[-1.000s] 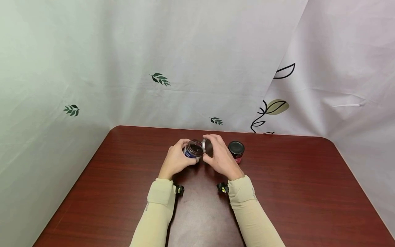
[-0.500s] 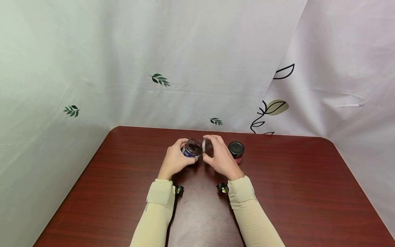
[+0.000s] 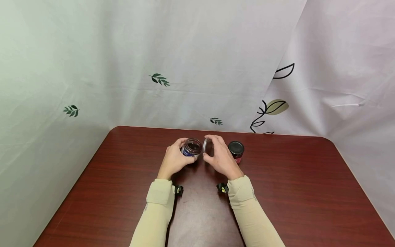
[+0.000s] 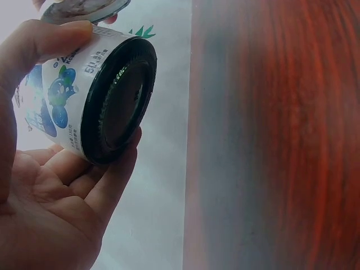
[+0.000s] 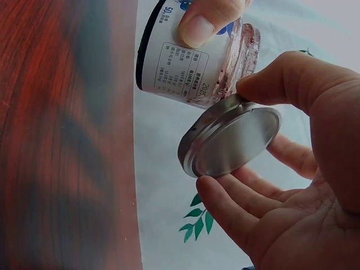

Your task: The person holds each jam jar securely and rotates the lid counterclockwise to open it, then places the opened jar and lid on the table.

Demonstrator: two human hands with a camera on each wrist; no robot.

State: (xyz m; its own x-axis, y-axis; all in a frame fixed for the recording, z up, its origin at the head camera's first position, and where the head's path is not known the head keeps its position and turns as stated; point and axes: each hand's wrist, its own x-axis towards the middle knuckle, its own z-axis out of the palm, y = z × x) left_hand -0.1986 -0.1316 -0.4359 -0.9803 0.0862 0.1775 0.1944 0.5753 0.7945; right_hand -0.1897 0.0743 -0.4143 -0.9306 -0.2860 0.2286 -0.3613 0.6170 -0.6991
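Note:
A blueberry jam jar [image 3: 192,147] stands uncovered in my left hand [image 3: 174,160], its mouth showing dark contents in the head view. My thumb and fingers wrap its sides. In the left wrist view the jar [image 4: 53,104] has a white label with blueberries, and its black base faces the camera. My right hand [image 3: 220,157] pinches the metal lid [image 5: 233,140] by its rim, thumb on one side and fingertips on the other. The lid is held on edge beside the jar's mouth, slightly apart from it in the head view.
Just right of my right hand, a second jar [image 3: 236,149] with a black lid and a red label stands on the reddish-brown table [image 3: 287,192]. White cloth [image 3: 191,99] with leaf prints hangs behind the table and along its sides.
The jar in my left hand has shifted slightly left, away from the lid. The lid has turned a little more edge-on, and the gap between them is wider. The second jar has not moved.

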